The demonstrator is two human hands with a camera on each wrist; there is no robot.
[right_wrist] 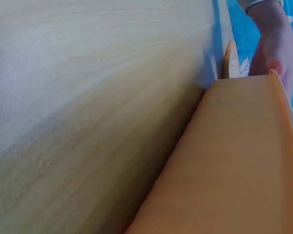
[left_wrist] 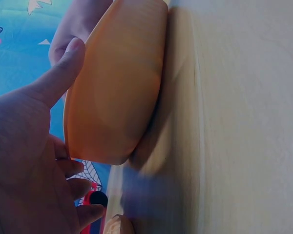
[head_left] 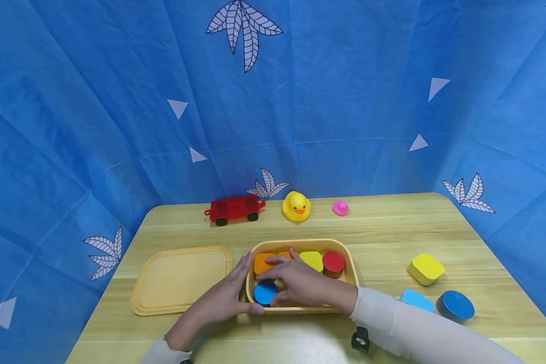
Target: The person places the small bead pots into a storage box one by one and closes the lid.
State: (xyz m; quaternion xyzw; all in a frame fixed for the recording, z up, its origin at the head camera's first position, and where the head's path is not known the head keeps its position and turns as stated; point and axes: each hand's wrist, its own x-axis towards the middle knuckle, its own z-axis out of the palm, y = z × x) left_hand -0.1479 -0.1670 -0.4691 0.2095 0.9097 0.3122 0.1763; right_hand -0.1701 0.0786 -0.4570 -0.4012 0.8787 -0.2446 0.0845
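L hand at tan box, fingers apart, R hand at blue blk inside, can't tell if clamped

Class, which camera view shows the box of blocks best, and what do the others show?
The head view: it looks into the box, showing its blocks and most of its rim, though the left hand and right hand cover parts. Both wrist views show mainly its outer wall, no blocks.
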